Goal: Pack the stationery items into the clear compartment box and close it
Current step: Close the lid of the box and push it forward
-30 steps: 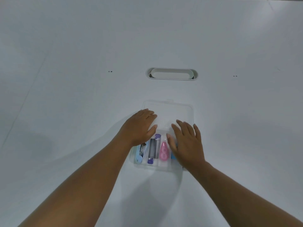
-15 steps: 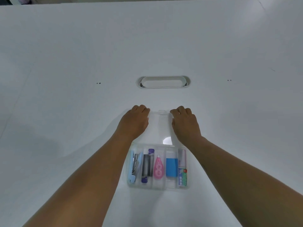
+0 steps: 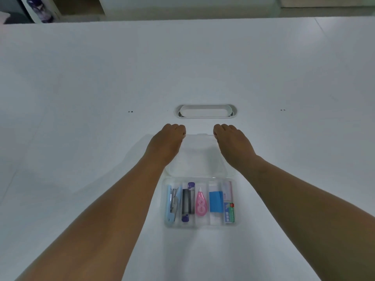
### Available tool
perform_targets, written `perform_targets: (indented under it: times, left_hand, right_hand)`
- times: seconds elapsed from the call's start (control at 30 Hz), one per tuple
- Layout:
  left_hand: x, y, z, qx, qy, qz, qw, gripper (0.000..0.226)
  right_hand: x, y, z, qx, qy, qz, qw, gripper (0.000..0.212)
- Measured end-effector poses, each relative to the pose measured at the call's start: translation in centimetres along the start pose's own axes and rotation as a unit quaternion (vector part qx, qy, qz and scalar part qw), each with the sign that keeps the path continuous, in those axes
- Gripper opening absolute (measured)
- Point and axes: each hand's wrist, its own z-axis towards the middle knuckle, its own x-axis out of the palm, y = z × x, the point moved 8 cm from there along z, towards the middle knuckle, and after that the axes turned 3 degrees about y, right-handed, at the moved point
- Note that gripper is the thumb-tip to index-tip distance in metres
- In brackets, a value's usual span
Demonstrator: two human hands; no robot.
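Observation:
The clear compartment box [image 3: 166, 201] lies on the white table with its lid [image 3: 199, 153] folded back flat away from me. Its compartments hold a light blue stapler [image 3: 171, 203], a black and purple case [image 3: 187, 201], a pink correction tape [image 3: 200, 205], a blue and white eraser [image 3: 216, 201] and a small printed packet [image 3: 228, 203]. My left hand [image 3: 166, 142] grips the lid's far edge at its left corner, fingers curled over it. My right hand [image 3: 233, 144] grips the same edge at the right corner.
A white oval cable slot [image 3: 205, 111] is set into the table just beyond the lid. Small dark dots [image 3: 130, 111] mark the tabletop left and right. The table's far edge meets shelving [image 3: 81, 7] at the top of the view.
Both hands moved from the compartments out to the lid's far edge and curled over it. The box's contents came into full view as the hands left them.

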Motion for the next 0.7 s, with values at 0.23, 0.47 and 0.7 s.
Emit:
perform_targets:
  times: [0.23, 0.47, 0.7]
  left_hand:
    - [-4.5, -2.0, -3.5, 0.024, -0.027, -0.028, 0.999, 0.018]
    - [-4.3, -6.3, -10.1, 0.123, -0.027, 0.02, 0.992, 0.032]
    - [-0.2, -7.3, -16.1, 0.21, -0.018, 0.077, 0.974, 0.041]
  right_hand:
    - [-4.0, 1.5, -3.0, -0.059, -0.034, -0.025, 0.997, 0.017]
    - [-4.6, 4.2, -11.0, -0.107, -0.035, -0.005, 0.994, 0.024]
    - [-0.3, 5.4, -17.4, -0.118, 0.016, -0.008, 0.993, 0.066]
